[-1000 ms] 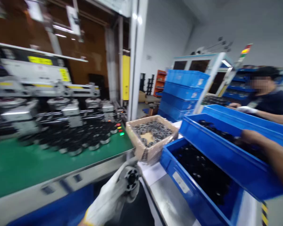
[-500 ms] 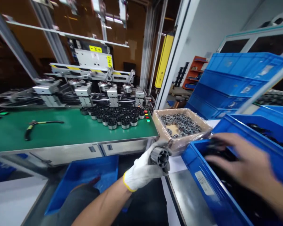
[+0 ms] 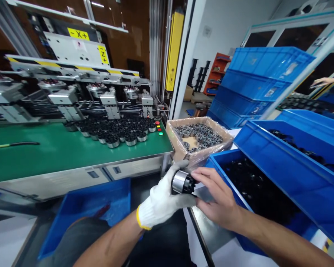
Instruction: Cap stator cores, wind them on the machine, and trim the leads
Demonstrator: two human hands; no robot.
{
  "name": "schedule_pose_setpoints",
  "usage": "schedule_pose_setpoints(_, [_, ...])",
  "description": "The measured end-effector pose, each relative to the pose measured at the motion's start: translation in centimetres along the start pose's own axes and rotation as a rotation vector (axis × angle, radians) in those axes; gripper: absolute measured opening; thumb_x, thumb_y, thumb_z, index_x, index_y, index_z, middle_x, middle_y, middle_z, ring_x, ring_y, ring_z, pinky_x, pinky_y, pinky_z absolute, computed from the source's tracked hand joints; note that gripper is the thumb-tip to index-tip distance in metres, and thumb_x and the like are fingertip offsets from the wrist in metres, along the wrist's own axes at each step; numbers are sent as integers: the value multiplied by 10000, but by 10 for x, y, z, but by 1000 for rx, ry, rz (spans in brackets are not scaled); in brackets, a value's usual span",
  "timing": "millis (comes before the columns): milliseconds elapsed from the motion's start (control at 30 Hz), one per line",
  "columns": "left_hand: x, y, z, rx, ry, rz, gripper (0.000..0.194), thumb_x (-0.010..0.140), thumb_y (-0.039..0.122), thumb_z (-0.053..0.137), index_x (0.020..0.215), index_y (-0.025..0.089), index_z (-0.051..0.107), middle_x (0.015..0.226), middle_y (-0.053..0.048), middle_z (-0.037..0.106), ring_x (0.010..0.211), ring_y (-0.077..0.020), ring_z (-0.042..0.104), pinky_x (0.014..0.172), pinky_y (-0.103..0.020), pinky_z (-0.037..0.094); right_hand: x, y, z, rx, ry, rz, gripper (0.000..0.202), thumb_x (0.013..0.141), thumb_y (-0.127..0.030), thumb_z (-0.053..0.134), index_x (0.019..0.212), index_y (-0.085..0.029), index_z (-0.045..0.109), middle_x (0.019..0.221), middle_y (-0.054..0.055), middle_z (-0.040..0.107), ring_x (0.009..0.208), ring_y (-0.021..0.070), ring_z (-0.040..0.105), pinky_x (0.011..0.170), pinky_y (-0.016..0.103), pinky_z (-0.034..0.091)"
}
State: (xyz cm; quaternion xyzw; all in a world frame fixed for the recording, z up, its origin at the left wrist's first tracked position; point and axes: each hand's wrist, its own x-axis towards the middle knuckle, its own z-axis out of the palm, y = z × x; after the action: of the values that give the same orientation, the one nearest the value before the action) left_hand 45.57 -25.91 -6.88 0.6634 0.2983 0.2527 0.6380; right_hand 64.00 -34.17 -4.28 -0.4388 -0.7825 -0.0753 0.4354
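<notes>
Head cam: from where I stand, the worker's L hand (image 3: 163, 198), in a white glove w/ yellow cuff, is wrapped firmly round a part (image 3: 180, 181), a silver cyl. w/ a black toothed end. The part sits crosswise betw. the two hands, on its side, toothed end toward the R hand (image 3: 221, 196). That one's bare, fingers bent, tips right at the black end; can't tell if they pinch it or anything small there.

Just beyond the grip: carton (image 3: 176, 148), lined w/ clear plastic, metal rings (image 3: 211, 139) inside, a bare patch of its base showing. Beyond & left of the grip: green bench (image 3: 44, 155), a tight cluster (image 3: 111, 133) of black-topped silver pcs near its far edge, lit btns (image 3: 159, 128) just right of them. Pliers (image 3: 16, 144) lie on the bench well left of the grip, cut off by the edge of view. Behind the cluster, a row of metal fixtures (image 3: 110, 100).

R of the grip, near the bare hand: low bin (image 3: 231, 183), blue, dark pcs (image 3: 256, 189) inside. Farther R, upper bin (image 3: 289, 174), tilted, also w/ black pcs (image 3: 295, 142). Past the carton, a stack (image 3: 256, 81) of blue bins. Below & left of the grip, under the bench: floor bin (image 3: 83, 200), blue. Far R, another person's hand (image 3: 327, 81), well apart from the grip.
</notes>
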Motion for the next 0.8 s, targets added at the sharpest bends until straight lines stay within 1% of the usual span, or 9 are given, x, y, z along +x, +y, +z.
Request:
schedule_pose_setpoints(100, [0, 2, -2, 48, -5, 3, 892, 690, 230, 787, 1511, 296, 445, 1255, -22, 708, 1131, -290, 644, 1093, -427, 438, -1, 0, 1, -61, 25, -26, 471, 887, -98, 656, 1348, -128, 566, 1121, 163, 650, 1045, 241, 672, 869, 354, 626])
schedule_pose_setpoints(233, [-2, 2, -5, 67, -19, 7, 889, 693, 208, 745, 1521, 307, 434, 1304, -15, 689, 1159, -286, 629, 1084, -404, 437, -4, 0, 5, -133, 29, -58, 472, 884, -128, 683, 1343, -111, 575, 1092, 178, 669, 1010, 258, 689, 829, 371, 635])
schedule_pose_setpoints(367, [-4, 6, -6, 133, -24, -48, 888, 705, 227, 717, 1538, 309, 420, 1321, -20, 680, 1164, -294, 620, 1063, -402, 434, -5, 0, 7, -184, 54, -104, 478, 886, -140, 685, 1350, -115, 576, 1060, 173, 691, 972, 260, 700, 790, 383, 636])
schedule_pose_setpoints(467, [-5, 10, -8, 148, -54, -58, 870, 734, 265, 697, 1553, 290, 407, 1312, -35, 685, 1124, -295, 631, 1039, -398, 435, -6, -1, 7, -181, 70, -81, 471, 871, -142, 702, 1328, -120, 589, 1009, 157, 703, 912, 249, 704, 748, 369, 631])
schedule_pose_setpoints(533, [-6, 11, -10, 156, -71, -67, 872, 748, 295, 699, 1564, 283, 393, 1283, -36, 699, 1079, -286, 643, 1024, -392, 438, -6, -3, 8, -182, 57, -88, 477, 867, -131, 700, 1330, -117, 584, 1021, 165, 706, 928, 255, 705, 756, 372, 631])
schedule_pose_setpoints(633, [-8, 13, -12, 188, -74, -92, 866, 760, 312, 702, 1566, 317, 387, 1244, -7, 711, 1026, -261, 651, 986, -371, 454, -5, -5, 8, -182, 42, -88, 452, 875, -126, 679, 1316, -105, 583, 1029, 172, 705, 928, 252, 702, 757, 368, 630])
schedule_pose_setpoints(700, [-8, 13, -12, 203, -59, -115, 856, 759, 292, 702, 1557, 343, 395, 1221, 11, 715, 995, -242, 659, 938, -345, 474, -5, -5, 8, -190, 45, -74, 431, 883, -141, 663, 1305, -102, 586, 1020, 169, 704, 915, 245, 702, 747, 358, 629])
schedule_pose_setpoints(767, [-7, 12, -8, 184, -39, -140, 873, 732, 248, 723, 1543, 342, 414, 1181, 16, 726, 950, -224, 671, 877, -318, 499, -5, -4, 7, -235, 21, -121, 420, 895, -170, 654, 1302, -86, 586, 1034, 181, 704, 965, 261, 703, 767, 363, 632])
schedule_pose_setpoints(800, [-6, 12, -5, 147, -29, -135, 886, 705, 220, 740, 1529, 324, 433, 1152, 12, 733, 920, -215, 677, 847, -306, 512, -6, -4, 7, -268, 2, -164, 418, 901, -189, 655, 1296, -70, 589, 1042, 193, 703, 998, 275, 701, 785, 372, 634])
